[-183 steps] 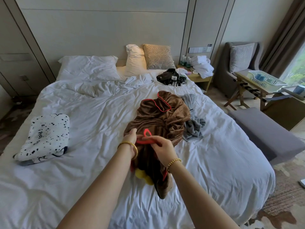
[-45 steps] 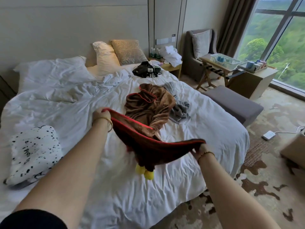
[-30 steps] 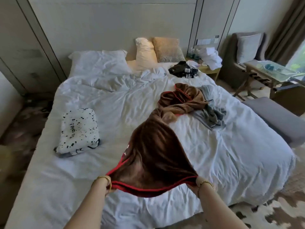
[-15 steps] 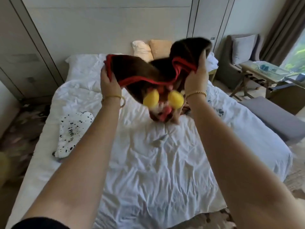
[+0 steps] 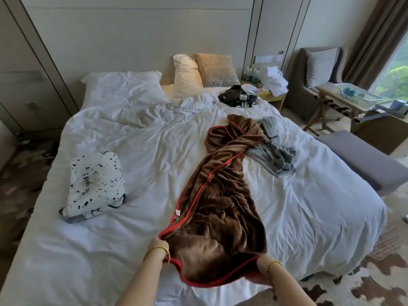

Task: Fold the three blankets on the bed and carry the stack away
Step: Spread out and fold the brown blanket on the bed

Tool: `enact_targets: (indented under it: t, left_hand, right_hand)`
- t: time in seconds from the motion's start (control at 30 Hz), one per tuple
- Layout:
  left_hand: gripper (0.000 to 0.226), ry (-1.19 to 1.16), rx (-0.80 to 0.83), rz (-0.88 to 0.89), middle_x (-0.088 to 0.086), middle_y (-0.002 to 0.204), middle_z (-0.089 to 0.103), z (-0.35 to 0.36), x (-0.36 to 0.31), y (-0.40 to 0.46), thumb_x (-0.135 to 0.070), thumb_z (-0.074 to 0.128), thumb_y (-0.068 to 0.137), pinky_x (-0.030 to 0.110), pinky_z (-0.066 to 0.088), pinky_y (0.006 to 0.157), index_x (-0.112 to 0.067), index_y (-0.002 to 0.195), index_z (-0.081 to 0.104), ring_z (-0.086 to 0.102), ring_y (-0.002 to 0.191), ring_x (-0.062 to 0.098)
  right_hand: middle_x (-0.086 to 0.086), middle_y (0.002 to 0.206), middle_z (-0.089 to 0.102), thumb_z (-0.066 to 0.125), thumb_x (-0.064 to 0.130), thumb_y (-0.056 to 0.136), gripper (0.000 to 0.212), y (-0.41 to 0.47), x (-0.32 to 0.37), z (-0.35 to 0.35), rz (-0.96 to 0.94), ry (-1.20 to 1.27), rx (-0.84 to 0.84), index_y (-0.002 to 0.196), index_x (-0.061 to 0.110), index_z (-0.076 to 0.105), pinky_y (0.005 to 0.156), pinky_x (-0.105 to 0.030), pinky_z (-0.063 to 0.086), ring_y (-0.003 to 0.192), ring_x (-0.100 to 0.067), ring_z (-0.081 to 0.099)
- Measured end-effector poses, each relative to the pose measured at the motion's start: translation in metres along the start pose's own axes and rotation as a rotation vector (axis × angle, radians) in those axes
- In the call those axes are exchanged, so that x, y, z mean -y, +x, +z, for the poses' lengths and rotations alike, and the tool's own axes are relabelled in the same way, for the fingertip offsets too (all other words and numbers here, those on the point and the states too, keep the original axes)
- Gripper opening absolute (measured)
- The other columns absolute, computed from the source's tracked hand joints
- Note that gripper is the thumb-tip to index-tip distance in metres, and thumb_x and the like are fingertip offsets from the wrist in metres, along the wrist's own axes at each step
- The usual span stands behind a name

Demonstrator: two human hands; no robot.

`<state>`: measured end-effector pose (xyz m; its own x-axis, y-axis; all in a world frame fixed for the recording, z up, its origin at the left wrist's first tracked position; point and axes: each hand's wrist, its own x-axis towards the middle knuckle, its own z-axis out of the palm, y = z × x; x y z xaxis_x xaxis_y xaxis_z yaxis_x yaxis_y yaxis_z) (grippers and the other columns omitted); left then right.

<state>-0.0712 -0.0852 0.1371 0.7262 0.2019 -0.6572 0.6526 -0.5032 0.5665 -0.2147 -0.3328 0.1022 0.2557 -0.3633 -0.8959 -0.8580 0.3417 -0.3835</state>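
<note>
A brown blanket (image 5: 220, 195) with red trim lies stretched lengthwise down the middle of the white bed (image 5: 110, 261), its far end still bunched. My left hand (image 5: 157, 246) grips its near left corner and my right hand (image 5: 263, 265) grips the near right corner, both at the foot of the bed. A crumpled grey blanket (image 5: 273, 149) lies to the right of the brown one's far end, touching it. A folded white blanket with black spots (image 5: 96, 184) sits on the bed's left side.
Pillows (image 5: 187, 74) lean at the headboard. A black bag with cables (image 5: 237, 97) lies on the bed's far right. A grey bench (image 5: 362, 160) runs along the bed's right side, with an armchair (image 5: 318, 71) and a luggage rack (image 5: 337, 104) beyond.
Half a second ago both hands held the brown blanket's edge up high in the air. They have swung down, and the blanket now lies spread out along the bed.
</note>
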Motion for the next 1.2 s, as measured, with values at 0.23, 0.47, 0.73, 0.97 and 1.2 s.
enact_targets:
  t: [0.23, 0.47, 0.73, 0.97, 1.2]
  left_hand:
    - [0.044, -0.141, 0.085, 0.029, 0.022, 0.112, 0.061, 0.005, -0.058, -0.004, -0.034, 0.052, 0.089, 0.036, 0.047, 0.094, 0.004, 0.112, 0.058, 0.06, 0.102, 0.033]
    - [0.032, -0.165, -0.002, 0.174, 0.022, 0.106, 0.062, 0.005, -0.105, -0.009, -0.016, 0.052, 0.086, 0.046, 0.053, 0.088, 0.001, 0.113, 0.058, 0.061, 0.099, 0.036]
    - [0.039, -0.427, -0.143, 0.027, 0.023, 0.123, 0.055, 0.004, -0.087, -0.007, -0.001, 0.044, 0.086, 0.041, 0.046, 0.091, 0.001, 0.125, 0.047, 0.056, 0.109, 0.037]
    - [0.043, -0.195, 0.357, 0.045, 0.014, 0.09, 0.067, 0.002, -0.085, -0.01, -0.029, 0.057, 0.09, 0.043, 0.045, 0.099, -0.012, 0.055, 0.074, 0.058, 0.101, 0.034]
    - [0.03, 0.089, 0.039, 0.06, 0.025, 0.127, 0.051, 0.006, -0.072, 0.007, -0.007, 0.04, 0.094, 0.042, 0.045, 0.098, 0.005, 0.12, 0.049, 0.052, 0.113, 0.037]
  right_hand:
    - [-0.019, 0.094, 0.061, 0.042, -0.003, 0.094, 0.033, -0.015, 0.055, -0.001, -0.247, 0.707, -0.009, 0.126, -0.004, 0.045, 0.056, -0.029, 0.052, 0.076, -0.025, 0.052]
    - [-0.016, 0.078, 0.054, 0.029, 0.004, 0.093, 0.026, -0.066, 0.106, -0.013, -0.326, 0.801, 0.16, 0.095, -0.004, 0.054, 0.074, -0.042, 0.048, 0.067, -0.029, 0.051]
    - [-0.015, 0.104, 0.069, 0.029, 0.065, 0.09, 0.066, -0.079, 0.078, -0.046, -0.266, 0.52, 0.448, 0.109, 0.009, 0.058, 0.065, -0.039, 0.056, 0.097, -0.03, 0.065]
    - [-0.017, 0.09, 0.065, 0.061, 0.027, 0.088, 0.044, -0.02, -0.002, -0.059, 0.056, -0.111, 0.113, 0.121, -0.002, 0.054, 0.068, -0.038, 0.053, 0.069, -0.028, 0.062]
    - [-0.017, 0.08, 0.05, 0.034, -0.01, 0.091, 0.034, -0.014, 0.027, -0.042, -0.182, 0.738, 0.028, 0.118, 0.01, 0.039, 0.054, -0.039, 0.047, 0.064, -0.032, 0.049]
